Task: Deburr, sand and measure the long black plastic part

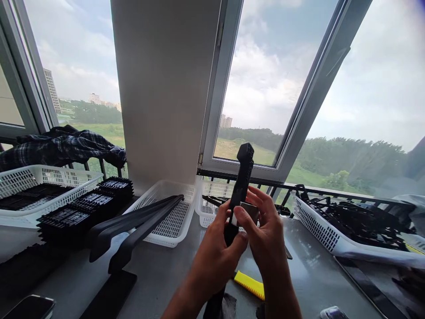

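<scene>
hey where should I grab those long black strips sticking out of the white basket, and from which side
Probably grip the long black strips near their free rounded ends, which overhang the white basket above the table. Come from the near side; the far ends lie inside the basket walls.

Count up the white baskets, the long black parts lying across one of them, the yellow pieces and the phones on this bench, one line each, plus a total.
White plastic baskets: 4, far left, centre left, centre, right
Long black parts lying across the centre-left basket: 3
Yellow toothed piece: 1
Phone at the bottom left corner: 1
Total: 9
</scene>
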### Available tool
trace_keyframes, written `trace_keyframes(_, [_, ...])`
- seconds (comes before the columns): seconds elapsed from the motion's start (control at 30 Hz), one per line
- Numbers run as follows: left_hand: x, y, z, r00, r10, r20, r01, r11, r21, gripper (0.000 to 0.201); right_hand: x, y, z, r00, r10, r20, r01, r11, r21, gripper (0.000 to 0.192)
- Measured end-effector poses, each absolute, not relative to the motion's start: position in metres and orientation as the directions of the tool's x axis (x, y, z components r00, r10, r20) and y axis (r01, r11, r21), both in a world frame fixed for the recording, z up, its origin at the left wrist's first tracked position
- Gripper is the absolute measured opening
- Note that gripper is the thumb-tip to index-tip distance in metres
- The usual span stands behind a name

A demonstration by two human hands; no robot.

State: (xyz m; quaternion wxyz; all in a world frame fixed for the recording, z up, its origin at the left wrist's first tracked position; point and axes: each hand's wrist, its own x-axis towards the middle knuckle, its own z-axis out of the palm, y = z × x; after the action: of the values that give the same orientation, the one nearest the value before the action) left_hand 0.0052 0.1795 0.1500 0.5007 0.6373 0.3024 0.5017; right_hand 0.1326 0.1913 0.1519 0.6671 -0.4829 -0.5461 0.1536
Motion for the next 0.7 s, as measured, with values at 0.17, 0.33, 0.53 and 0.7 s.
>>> trace_keyframes(0.17, [0.004, 0.184, 0.152, 0.282, 0.903, 0.326, -0.179, -0.284, 0.942, 0.047, 0.129, 0.193, 0.149, 0.308, 0.777, 0.549, 0.278, 0.479, -0.833, 0.06])
trace_keyframes(0.33, [0.003, 0.185, 0.151, 0.345, 0.895, 0.282, -0.175, -0.234, 0.956, 0.052, 0.143, 0.197, 0.148, 0.343, 0.79, 0.509, 0.287, 0.428, -0.857, 0.069])
trace_keyframes(0.53, [0.003, 0.185, 0.148, 0.399, 0.87, 0.29, -0.23, -0.211, 0.95, 0.06, 0.153, 0.192, 0.149, 0.37, 0.733, 0.571, 0.373, 0.446, -0.814, 0.059])
trace_keyframes(0.7, [0.004, 0.186, 0.143, 0.461, 0.849, 0.257, -0.097, -0.239, 0.966, 0.055, 0.158, 0.196, 0.146, 0.414, 0.72, 0.557, 0.342, 0.445, -0.828, 0.06])
